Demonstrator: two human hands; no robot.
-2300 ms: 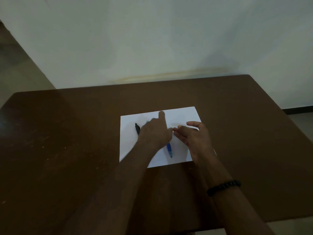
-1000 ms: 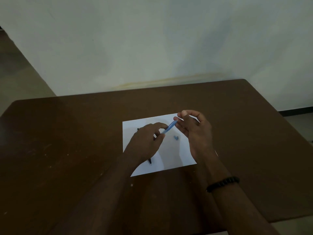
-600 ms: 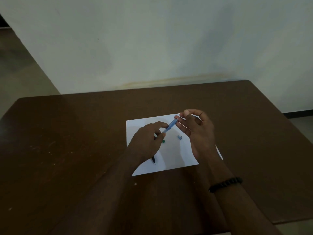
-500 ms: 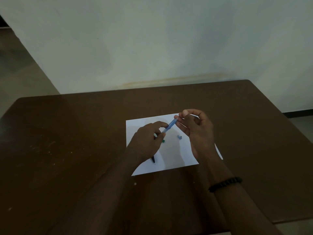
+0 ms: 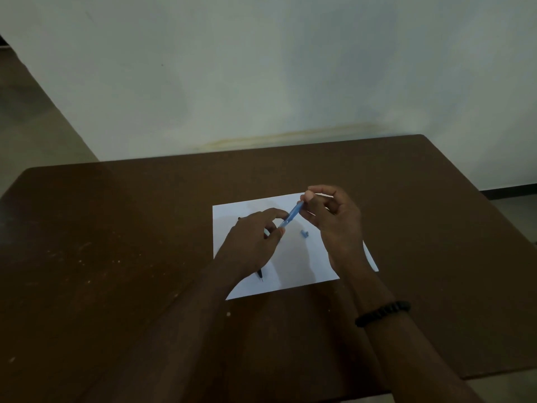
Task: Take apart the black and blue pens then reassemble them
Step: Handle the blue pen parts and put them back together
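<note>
black pen (image 5: 260,274) mostly hidden under left hand (image 5: 252,242)

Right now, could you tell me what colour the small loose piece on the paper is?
Blue, in the head view: the small piece.

A smooth, translucent-looking blue plastic pen barrel (image 5: 291,218) hangs over matt white paper (image 5: 293,266) on a scuffed, dull-sheened brown desk (image 5: 116,257).

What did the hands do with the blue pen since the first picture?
Both hands lifted the blue pen off the white paper: the left hand grips its lower end, the right hand pinches the top. A small blue piece now lies on the paper. The black pen stayed lying there, under the left hand.
</note>
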